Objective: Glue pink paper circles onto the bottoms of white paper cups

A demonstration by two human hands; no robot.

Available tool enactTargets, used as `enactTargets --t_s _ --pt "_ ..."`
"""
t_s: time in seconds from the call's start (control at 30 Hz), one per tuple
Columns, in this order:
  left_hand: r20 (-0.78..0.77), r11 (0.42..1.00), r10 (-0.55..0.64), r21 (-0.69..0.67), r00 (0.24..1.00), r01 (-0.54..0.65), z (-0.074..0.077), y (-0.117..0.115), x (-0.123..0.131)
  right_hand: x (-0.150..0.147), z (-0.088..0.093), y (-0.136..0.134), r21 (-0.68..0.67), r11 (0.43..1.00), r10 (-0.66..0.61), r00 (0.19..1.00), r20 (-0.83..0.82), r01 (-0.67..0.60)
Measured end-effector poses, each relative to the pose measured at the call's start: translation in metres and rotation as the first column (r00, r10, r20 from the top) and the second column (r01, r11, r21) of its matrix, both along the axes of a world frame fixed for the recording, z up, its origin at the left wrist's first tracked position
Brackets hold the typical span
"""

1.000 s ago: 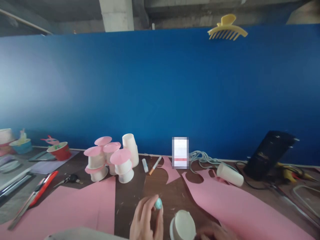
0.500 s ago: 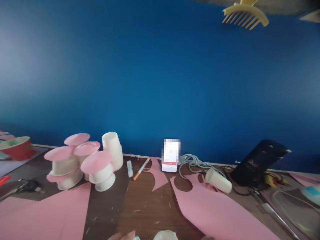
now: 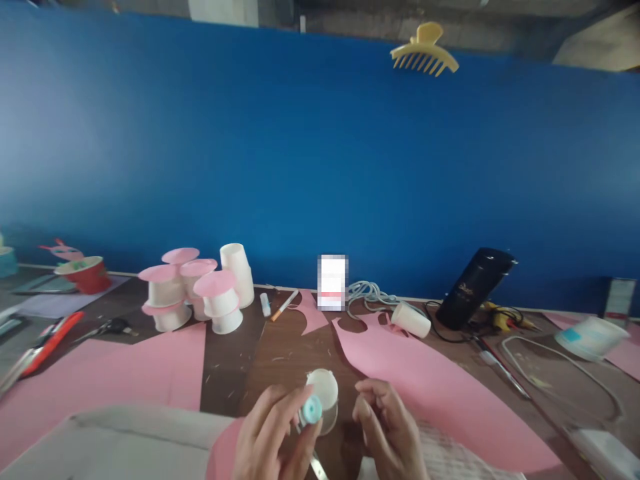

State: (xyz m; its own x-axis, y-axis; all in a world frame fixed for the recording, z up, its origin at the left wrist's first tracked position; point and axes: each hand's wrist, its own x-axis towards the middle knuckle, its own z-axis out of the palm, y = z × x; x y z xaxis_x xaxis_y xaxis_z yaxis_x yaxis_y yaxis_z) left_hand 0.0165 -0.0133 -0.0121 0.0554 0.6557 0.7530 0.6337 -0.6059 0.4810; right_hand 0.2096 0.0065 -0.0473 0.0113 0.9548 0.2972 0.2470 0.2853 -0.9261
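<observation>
My left hand (image 3: pixel 280 427) is closed around a glue stick (image 3: pixel 313 409), whose round teal end faces up toward me. Just beyond it a white paper cup (image 3: pixel 325 388) stands on the brown table, partly hidden by my fingers. On the cup's other side is my right hand (image 3: pixel 387 427), its fingers curled in toward the thumb; I see nothing in them. Part of a scissor-like metal piece (image 3: pixel 318 467) shows below the left hand. A clear cap (image 3: pixel 265 305) lies farther back.
Stacked white cups with pink paper discs (image 3: pixel 215 283) stand at the back left. A pink sheet with cut-outs (image 3: pixel 425 373) spreads to the right. A cup (image 3: pixel 411 320) lies on its side. A black tumbler (image 3: pixel 473 287) leans by cables. A red-handled cutter (image 3: pixel 53 343) lies far left.
The view has tilted down and shifted, bringing both hands and the cup fully into sight. The glue stick in my left hand now shows clearly.
</observation>
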Motion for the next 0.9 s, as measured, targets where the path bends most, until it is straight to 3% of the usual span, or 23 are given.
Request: enactTargets --t_s 0.17,0.33,0.43,0.63,0.77,0.9 --pt "-0.114 0.999 -0.043 -0.031 0.993 0.04 -0.004 -0.003 -0.001 0.0 0.001 -0.004 0.155 0.985 0.064 0.996 0.058 -0.073" --pt "-0.061 0.989 -0.145 -0.04 0.988 0.143 -0.003 -0.005 0.006 -0.002 0.015 -0.017 0.311 0.94 0.078 0.975 0.207 -0.142" --pt "-0.02 0.977 -0.181 -0.12 0.983 0.178 -0.001 -0.005 0.009 -0.004 0.025 -0.022 0.35 0.922 0.083 0.967 0.242 -0.167" --pt "0.081 0.941 -0.191 -0.268 0.978 0.206 -0.002 -0.003 0.011 -0.01 0.028 -0.023 0.163 0.946 0.282 0.959 0.019 -0.281" --pt "0.045 0.952 -0.202 -0.224 0.978 0.207 0.0 -0.002 0.01 -0.015 0.024 -0.022 -0.054 0.872 0.45 0.842 -0.298 -0.486" --pt "-0.015 0.959 -0.208 -0.2 0.978 0.201 -0.001 0.001 0.008 -0.015 0.024 -0.02 -0.096 0.842 0.442 0.783 -0.438 -0.53"
